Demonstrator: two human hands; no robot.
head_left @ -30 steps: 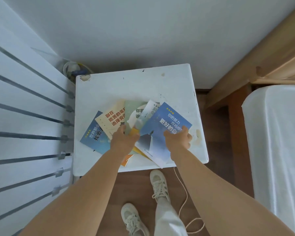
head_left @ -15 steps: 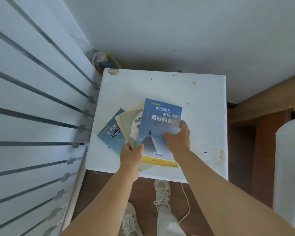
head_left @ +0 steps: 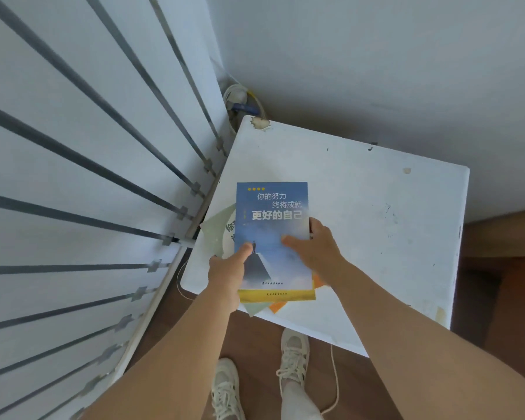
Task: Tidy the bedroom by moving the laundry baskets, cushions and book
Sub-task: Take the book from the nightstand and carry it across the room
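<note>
White table [head_left: 361, 213] stands in the corner by the wall; both hands grip a stack of books [head_left: 272, 237] above its near edge, left hand [head_left: 226, 275] and right hand [head_left: 314, 248] with thumbs on the blue cover.

I count three books in a stack: a blue book [head_left: 273, 231] on top, a green book [head_left: 220, 230] under it and an orange book [head_left: 278, 306] showing at the corner. One table [head_left: 361, 207] carries them. I see two hands [head_left: 228, 274] and two shoes [head_left: 293, 356].
</note>
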